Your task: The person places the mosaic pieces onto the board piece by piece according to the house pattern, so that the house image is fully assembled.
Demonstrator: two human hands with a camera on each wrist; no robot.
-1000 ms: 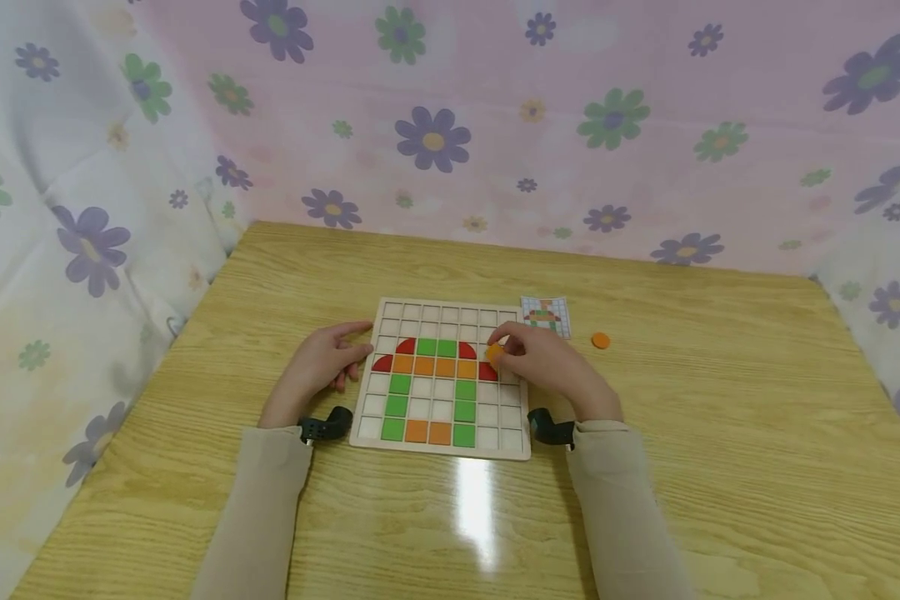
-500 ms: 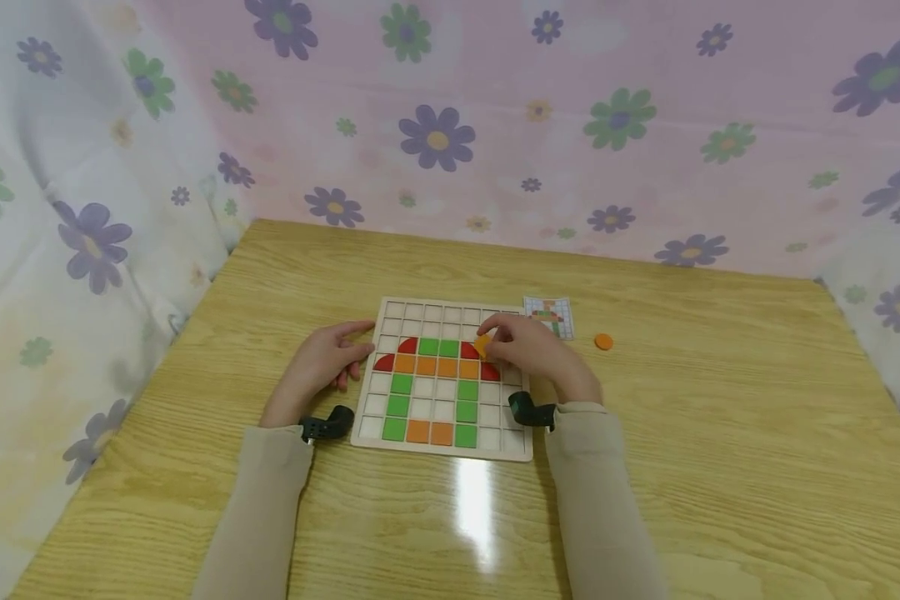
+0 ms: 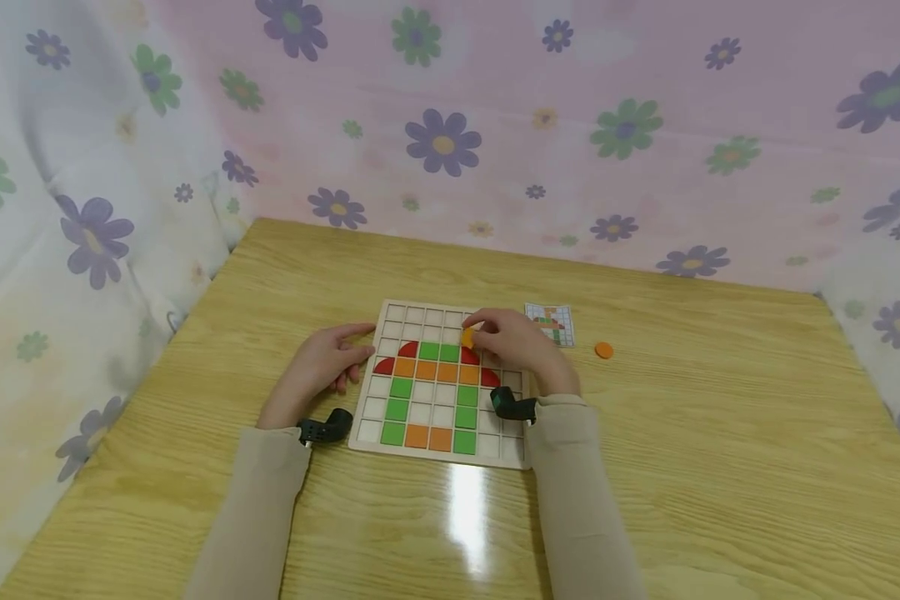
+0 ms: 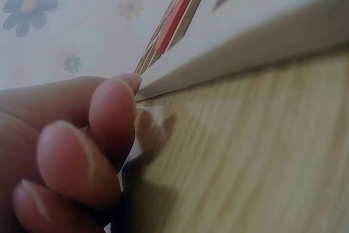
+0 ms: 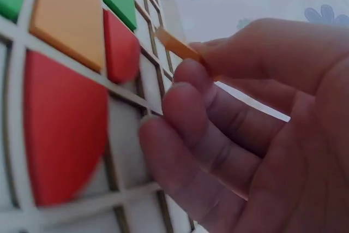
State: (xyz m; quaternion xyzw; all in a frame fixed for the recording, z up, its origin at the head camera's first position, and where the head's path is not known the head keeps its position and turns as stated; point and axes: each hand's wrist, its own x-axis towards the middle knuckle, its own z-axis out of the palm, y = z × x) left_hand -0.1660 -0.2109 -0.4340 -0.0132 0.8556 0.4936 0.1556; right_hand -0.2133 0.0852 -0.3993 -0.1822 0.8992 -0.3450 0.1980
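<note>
Head: right hand (image 3: 521, 350) has carried the orange tile (image 3: 467, 337) from the board's (image 3: 390, 312) right edge toward its top row (placement looks close), pinching it above the red arc. Left hand (image 3: 318, 367), fingers relaxed, rests at the board's left edge.

L wrist: fingers (image 4: 112, 113) touch the edge, holding nothing.

R wrist: tile (image 5: 177, 46) pinched betw. thumb and finger, off the grid.

Soft, even light with one shiny spot.

You see a bright white glare on the table (image 3: 465, 508) just in front of the board (image 3: 390, 317). Your head view is sharp. Your wrist views are dimmer, and the close fingers (image 4: 112, 124) look blurry, with dark shadow under them.
</note>
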